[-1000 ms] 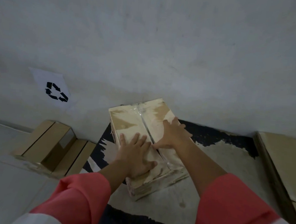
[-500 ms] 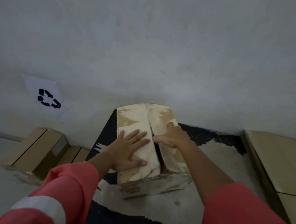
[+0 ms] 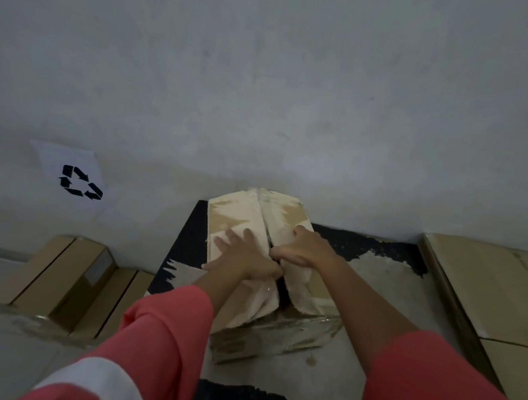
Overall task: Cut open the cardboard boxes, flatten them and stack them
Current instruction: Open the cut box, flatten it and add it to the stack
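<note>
A taped cardboard box (image 3: 240,217) with torn, pale top flaps stands on the floor against the wall. Its centre seam is split open near me, showing a dark gap. My left hand (image 3: 244,254) lies flat on the left flap, fingers spread, thumb at the seam. My right hand (image 3: 303,248) has its fingers curled over the inner edge of the right flap (image 3: 307,283), gripping it at the gap.
Flattened brown boxes (image 3: 63,280) lie stacked at the left by the wall, under a recycling sign (image 3: 72,179). Another large cardboard sheet (image 3: 492,291) lies at the right. The floor has black patches (image 3: 362,243) behind the box.
The seam has split wider at the near end. My right hand went from resting on the top to hooking its fingers under the right flap's edge. The view shifted slightly.
</note>
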